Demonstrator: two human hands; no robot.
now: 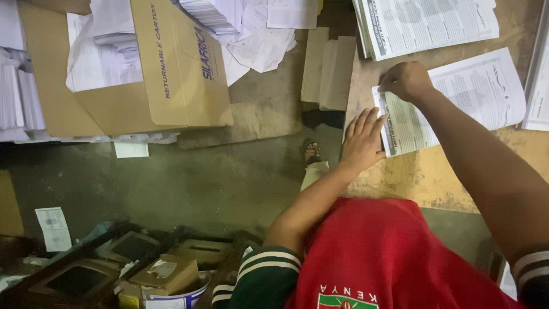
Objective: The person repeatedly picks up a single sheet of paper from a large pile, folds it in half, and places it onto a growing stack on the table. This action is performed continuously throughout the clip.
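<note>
Red cloth shirt (394, 252) | left hand (362, 140) flat, grip wide, on worn wood table (426, 171) | right hand (406, 80) grip pinching printed paper sheet (457, 100)

Cardboard carton (171, 63) holding paper stacks, wooden boards (329, 68), white bucket (183, 297) on floor.

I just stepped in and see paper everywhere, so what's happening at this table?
A person in a red shirt is working with printed sheets on a worn wooden table. The left hand lies flat at the edge of a folded printed sheet, while the right hand presses down on its top corner. Another stack of printed sheets lies further back, and a cardboard carton of papers sits off to the left.
</note>
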